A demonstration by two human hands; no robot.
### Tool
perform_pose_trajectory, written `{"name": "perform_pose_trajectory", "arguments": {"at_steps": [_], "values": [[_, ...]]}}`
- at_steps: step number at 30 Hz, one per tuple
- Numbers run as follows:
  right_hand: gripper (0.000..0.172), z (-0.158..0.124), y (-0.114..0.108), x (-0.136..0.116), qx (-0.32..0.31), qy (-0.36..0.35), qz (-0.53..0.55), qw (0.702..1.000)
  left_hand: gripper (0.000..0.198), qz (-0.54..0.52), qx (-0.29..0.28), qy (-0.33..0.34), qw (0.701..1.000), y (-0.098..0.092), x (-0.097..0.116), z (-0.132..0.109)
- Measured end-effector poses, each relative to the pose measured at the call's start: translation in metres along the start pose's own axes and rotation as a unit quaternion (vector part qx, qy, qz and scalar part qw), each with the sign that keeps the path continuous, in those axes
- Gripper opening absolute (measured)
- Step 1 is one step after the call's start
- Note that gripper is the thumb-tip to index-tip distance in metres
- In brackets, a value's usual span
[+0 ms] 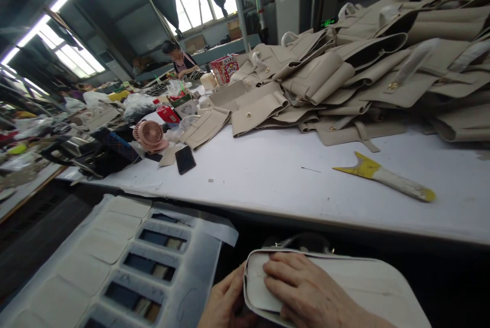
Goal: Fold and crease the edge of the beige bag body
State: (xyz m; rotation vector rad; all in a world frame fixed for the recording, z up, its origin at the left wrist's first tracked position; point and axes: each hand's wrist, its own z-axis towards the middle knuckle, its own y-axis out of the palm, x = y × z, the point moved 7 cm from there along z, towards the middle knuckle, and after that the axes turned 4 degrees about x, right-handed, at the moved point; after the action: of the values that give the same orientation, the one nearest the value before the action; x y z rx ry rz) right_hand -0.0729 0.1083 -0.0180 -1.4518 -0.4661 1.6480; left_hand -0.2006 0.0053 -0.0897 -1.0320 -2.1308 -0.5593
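Observation:
A cream-coloured handbag (375, 279) lies on its side at the table's front edge, its flat rounded panel facing up. Part of its handle and some metal fittings show behind the far edge. My left hand (226, 298) grips the bag's left end, thumb along the rim and the other fingers mostly hidden underneath. My right hand (306, 287) rests palm down on the panel near that end, fingers stretched out side by side and pressing on the surface. A pale insert piece (262, 287) sits within the rim under those fingertips.
Beige bag bodies (314, 77) are heaped along the white table (248, 185). A yellow-ended scraper-like tool (386, 177), a phone (186, 160) and a pink fan (150, 136) lie there. At lower left, cream panels (82, 261) sit beside a slotted sheet (199, 266). Another person (181, 62) sits farther back.

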Motion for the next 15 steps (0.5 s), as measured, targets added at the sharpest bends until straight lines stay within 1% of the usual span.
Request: {"name": "perform_pose_trajectory", "arguments": {"at_steps": [2, 5, 9, 12, 15], "values": [[0.023, -0.002, 0.0, 0.0, 0.023, -0.018, -0.016, 0.999, 0.066, -0.04, -0.022, -0.029, 0.999, 0.002, -0.003, 0.001], [0.02, -0.004, -0.002, 0.0, 0.063, -0.032, -0.034, 0.997, 0.061, -0.065, -0.046, -0.044, 0.996, 0.004, -0.004, 0.004], [0.021, -0.003, 0.0, 0.001, 0.076, -0.041, -0.06, 0.994, 0.062, -0.041, -0.071, -0.037, 0.996, 0.004, -0.001, 0.004], [0.02, -0.002, 0.0, 0.0, 0.098, -0.057, -0.073, 0.991, 0.064, -0.02, -0.08, -0.058, 0.995, 0.004, 0.002, 0.003], [0.015, -0.002, -0.002, -0.001, 0.129, -0.069, -0.078, 0.986, 0.069, 0.014, -0.085, -0.072, 0.994, 0.005, 0.01, 0.002]]}}
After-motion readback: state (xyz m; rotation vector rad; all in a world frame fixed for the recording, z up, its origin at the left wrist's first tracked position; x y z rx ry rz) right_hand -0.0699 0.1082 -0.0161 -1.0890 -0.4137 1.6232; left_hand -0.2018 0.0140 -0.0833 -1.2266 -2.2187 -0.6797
